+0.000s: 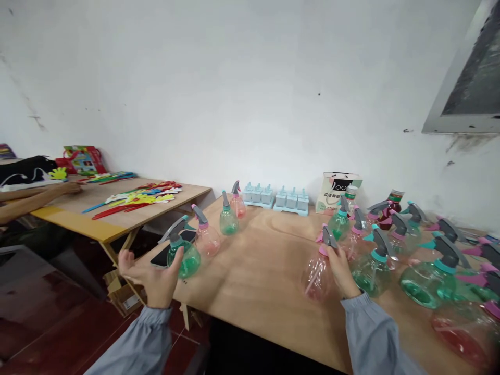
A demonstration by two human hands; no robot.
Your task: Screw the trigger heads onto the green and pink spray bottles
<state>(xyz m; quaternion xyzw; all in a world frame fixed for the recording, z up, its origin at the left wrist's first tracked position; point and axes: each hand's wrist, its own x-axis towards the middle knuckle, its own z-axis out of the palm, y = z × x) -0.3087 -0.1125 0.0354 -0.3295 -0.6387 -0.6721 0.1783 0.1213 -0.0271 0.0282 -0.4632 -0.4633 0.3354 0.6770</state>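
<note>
My right hand point(340, 264) is closed around the neck of a pink spray bottle point(317, 278) with a grey and pink trigger head. That bottle is upright at the table's right half; whether its base touches the wood is hard to tell. With fingers stretched out and nothing in it, my left hand point(152, 273) hovers at the table's left edge. Just beyond it is a green spray bottle point(189, 260), partly overlapped by my thumb. A pink spray bottle point(208, 239) stands beside that one, and another green bottle point(228, 221) and pink bottle point(238, 205) stand farther back.
Several green and pink spray bottles point(425, 284) crowd the right side. Pale blue ice-pop molds point(291, 202) and a paper bag point(336, 192) line the wall. A dark phone point(161, 257) lies at left. Another table point(121, 216) holds colourful hand-shaped items; a person's arm point(39, 198) rests there.
</note>
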